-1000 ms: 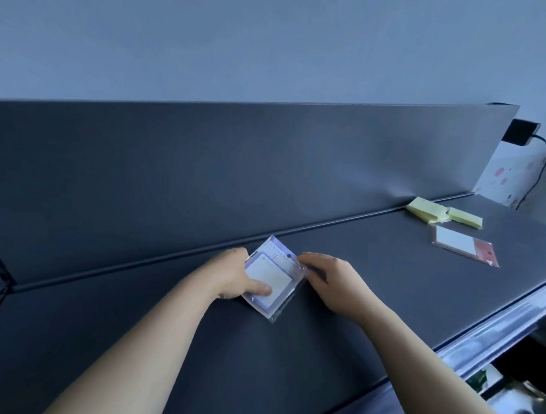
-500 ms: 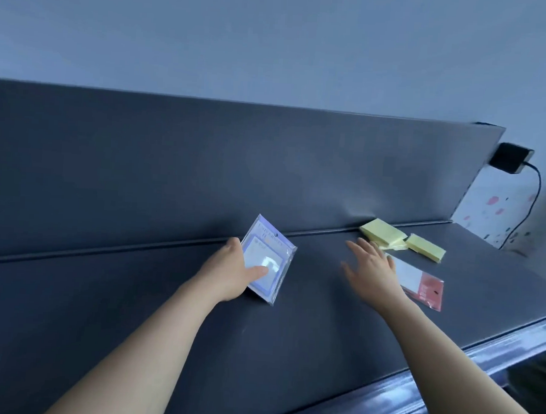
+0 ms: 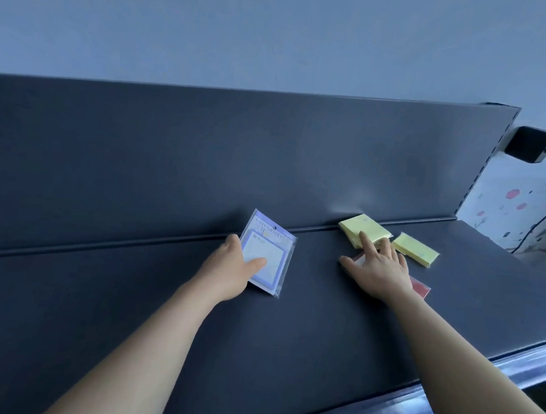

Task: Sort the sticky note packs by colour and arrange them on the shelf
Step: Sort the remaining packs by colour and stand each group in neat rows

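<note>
My left hand [image 3: 230, 269] holds a blue-bordered sticky note pack [image 3: 267, 252] in a clear sleeve, thumb on its front, tilted up off the dark shelf [image 3: 290, 334]. My right hand [image 3: 377, 267] lies with spread fingers on a red-and-white pack [image 3: 421, 287], hiding most of it. Its index finger reaches onto a stack of yellow packs [image 3: 364, 229] by the back panel. Another yellow pack [image 3: 415, 249] lies just right of that hand.
The shelf's grey back panel [image 3: 204, 159] rises behind the packs. A black adapter with a cable [image 3: 531, 144] hangs on the wall at the right. The shelf's glossy front rail [image 3: 445, 402] runs along the lower right.
My right hand let go of the blue pack and moved right onto the red-and-white pack. My left hand kept the blue pack and tipped it more upright. The view swung right.
</note>
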Demonstrator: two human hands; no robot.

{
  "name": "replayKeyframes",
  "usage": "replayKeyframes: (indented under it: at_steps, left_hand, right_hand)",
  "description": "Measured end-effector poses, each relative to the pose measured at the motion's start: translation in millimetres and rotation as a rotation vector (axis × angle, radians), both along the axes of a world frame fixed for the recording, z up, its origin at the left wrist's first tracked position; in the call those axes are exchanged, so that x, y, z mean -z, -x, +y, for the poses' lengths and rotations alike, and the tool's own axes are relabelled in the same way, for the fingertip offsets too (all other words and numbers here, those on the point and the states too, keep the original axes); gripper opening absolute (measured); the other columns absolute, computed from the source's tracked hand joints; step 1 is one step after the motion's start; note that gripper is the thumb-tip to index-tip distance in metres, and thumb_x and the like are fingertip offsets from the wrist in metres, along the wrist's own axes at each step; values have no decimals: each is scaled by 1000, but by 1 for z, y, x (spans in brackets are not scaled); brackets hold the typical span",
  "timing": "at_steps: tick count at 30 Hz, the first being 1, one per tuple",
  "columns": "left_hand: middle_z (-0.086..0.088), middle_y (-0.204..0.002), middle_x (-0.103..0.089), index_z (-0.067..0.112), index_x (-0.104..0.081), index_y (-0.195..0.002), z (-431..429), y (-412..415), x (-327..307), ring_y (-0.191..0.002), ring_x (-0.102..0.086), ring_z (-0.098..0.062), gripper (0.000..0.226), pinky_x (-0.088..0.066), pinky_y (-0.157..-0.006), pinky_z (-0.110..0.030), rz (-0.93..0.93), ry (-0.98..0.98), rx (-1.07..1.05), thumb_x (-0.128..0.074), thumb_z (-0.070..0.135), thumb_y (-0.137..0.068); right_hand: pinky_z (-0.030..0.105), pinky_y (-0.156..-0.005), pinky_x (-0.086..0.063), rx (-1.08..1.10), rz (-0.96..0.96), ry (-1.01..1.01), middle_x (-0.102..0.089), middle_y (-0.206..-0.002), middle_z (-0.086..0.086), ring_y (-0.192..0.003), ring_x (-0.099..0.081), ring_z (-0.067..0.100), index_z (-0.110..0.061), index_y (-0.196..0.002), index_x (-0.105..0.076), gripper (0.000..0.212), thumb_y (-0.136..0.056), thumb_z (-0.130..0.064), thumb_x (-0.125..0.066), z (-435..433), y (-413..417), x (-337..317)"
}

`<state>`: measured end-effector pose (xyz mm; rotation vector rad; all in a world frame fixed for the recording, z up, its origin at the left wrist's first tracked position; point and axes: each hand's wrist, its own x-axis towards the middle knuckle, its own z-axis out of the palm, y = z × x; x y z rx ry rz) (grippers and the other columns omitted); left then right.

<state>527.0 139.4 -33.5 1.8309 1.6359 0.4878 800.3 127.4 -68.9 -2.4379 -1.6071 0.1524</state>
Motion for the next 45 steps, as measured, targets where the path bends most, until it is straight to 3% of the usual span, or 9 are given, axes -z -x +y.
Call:
replayKeyframes:
  at_steps: [9, 12, 17, 23, 26, 33, 39, 42, 45]
  left_hand:
    - [1, -99, -45, 10, -37, -99, 5, -12, 5, -85, -49, -22, 41, -39, -67, -34, 54, -28, -77, -47, 49, -95]
    - [0, -99, -45, 9, -37, -99, 5, -12, 7, -83, -48, -21, 40, -36, -63, -33, 9, -25, -99, -46, 48, -96]
    - [0, -96, -45, 11, -36, -92, 4, -13, 12, -86, -46, -22, 39, -39, -68, -33, 30, -34, -92, -46, 49, -96]
    - [-3, -107, -49, 8, -40, -99, 5, -15, 15, -101, -48, -25, 41, -45, -86, -39, 69, -55, -99, -45, 48, -96]
    - [-4, -112, -48, 8, -39, -102, 4, -14, 13, -96, -49, -25, 38, -44, -78, -36, 50, -52, -122, -46, 45, -97]
    - [-4, -104, -51, 4, -44, -109, -1, 36, 6, -84, -57, -23, 40, -39, -63, -32, 99, -22, -223, -53, 40, -94]
    - [-3, -82, -52, 5, -47, -100, -17, 109, 8, -62, -46, -21, 32, -33, -56, -29, 209, -15, -359, -55, 35, -91]
    - [-8, -103, -53, 7, -45, -108, -27, 144, 3, -75, -52, -22, 33, -35, -57, -30, 320, -2, -411, -51, 36, -92]
    - [-13, -122, -45, 8, -44, -119, -35, 174, 0, -103, -48, -30, 40, -39, -75, -34, 408, -12, -450, -51, 38, -93]
  right_hand:
    - [34, -116, -11, -247, 66, -83, -32, -147, 8, -140, -21, 25, -37, -146, -27, 57, -93, -57, -36, -10, 40, 1]
    - [38, -115, -12, -180, 86, -229, -36, -148, 12, -140, -22, 27, -33, -147, -30, 53, -97, -49, -35, 1, 25, -3]
    - [53, -116, 2, 132, 3, 25, -1, -160, 16, -147, 5, 33, -33, -150, -17, 67, -92, -65, -23, 11, -44, 4]
    - [53, -116, -3, -70, 80, -23, -16, -159, 4, -146, -7, 25, -37, -147, -23, 81, -77, -72, -1, 23, -24, 7]
    - [52, -116, -2, -183, 88, 1, -13, -159, 4, -147, -3, 24, -45, -147, -16, 84, -70, -73, 3, 24, 5, 9]
    - [47, -118, 5, -324, 18, 17, -6, -160, 7, -148, 3, 24, -42, -150, -7, 62, -93, -65, -17, 11, 66, 10]
    - [47, -118, -1, -454, 2, 4, -16, -157, 6, -146, -5, 24, -40, -149, -12, 53, -99, -54, -20, 2, 137, 1]
    - [44, -116, -6, -501, -6, 1, -23, -153, 6, -143, -12, 25, -41, -149, -16, 50, -100, -49, -21, -2, 174, -4]
    - [44, -113, -11, -544, -4, -6, -26, -150, 5, -139, -18, 26, -45, -147, -21, 46, -101, -45, -24, -3, 209, -7]
